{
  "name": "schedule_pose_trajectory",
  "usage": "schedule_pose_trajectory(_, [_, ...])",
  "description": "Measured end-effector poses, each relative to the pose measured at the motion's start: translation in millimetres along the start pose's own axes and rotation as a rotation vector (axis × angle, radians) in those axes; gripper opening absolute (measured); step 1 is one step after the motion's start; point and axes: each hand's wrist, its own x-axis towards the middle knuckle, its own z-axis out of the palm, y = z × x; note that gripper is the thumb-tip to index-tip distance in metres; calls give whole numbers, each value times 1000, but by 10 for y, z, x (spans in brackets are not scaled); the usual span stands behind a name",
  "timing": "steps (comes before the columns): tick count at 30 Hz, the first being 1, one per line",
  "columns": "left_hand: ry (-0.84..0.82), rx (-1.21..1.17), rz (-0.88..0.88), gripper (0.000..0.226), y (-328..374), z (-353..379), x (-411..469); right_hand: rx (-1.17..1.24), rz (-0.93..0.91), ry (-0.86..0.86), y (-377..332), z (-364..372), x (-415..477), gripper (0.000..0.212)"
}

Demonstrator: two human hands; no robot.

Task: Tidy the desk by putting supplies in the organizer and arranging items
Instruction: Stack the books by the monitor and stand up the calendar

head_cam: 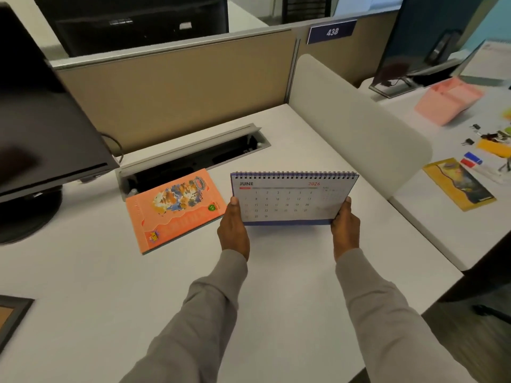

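A spiral-bound desk calendar showing June stands upright at the middle of the white desk. My left hand grips its lower left edge and my right hand grips its lower right edge. An orange notebook lies flat just left of the calendar, close to my left hand. On the neighbouring desk to the right stands a pink organizer, with several small supplies scattered in front of it.
A black monitor stands at the left. An open cable tray runs behind the notebook. A white divider panel separates the two desks. A yellow booklet and a second monitor are on the right desk. A framed board sits at the left edge.
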Motion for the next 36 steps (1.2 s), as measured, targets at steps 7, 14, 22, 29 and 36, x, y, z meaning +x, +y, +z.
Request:
schedule_pose_trajectory(7, [-147, 137, 84, 49, -42, 633, 380, 3, 5, 81, -38, -272, 612, 67])
schedule_pose_trajectory(14, [-276, 206, 106, 70, -125, 1148, 667, 45, 28, 167, -25, -449, 1081, 64])
schedule_pose_trajectory(22, [-422, 288, 141, 64, -269, 1516, 885, 86, 34, 223, 113, -682, 1438, 58])
schedule_pose_trajectory(29, [-483, 420, 192, 56, -423, 1561, 994, -58, -39, 217, 233, -801, 1379, 63])
schedule_pose_trajectory(36, [-411, 668, 394, 47, -736, 1322, 1038, -490, -296, 174, 506, -996, 1238, 32])
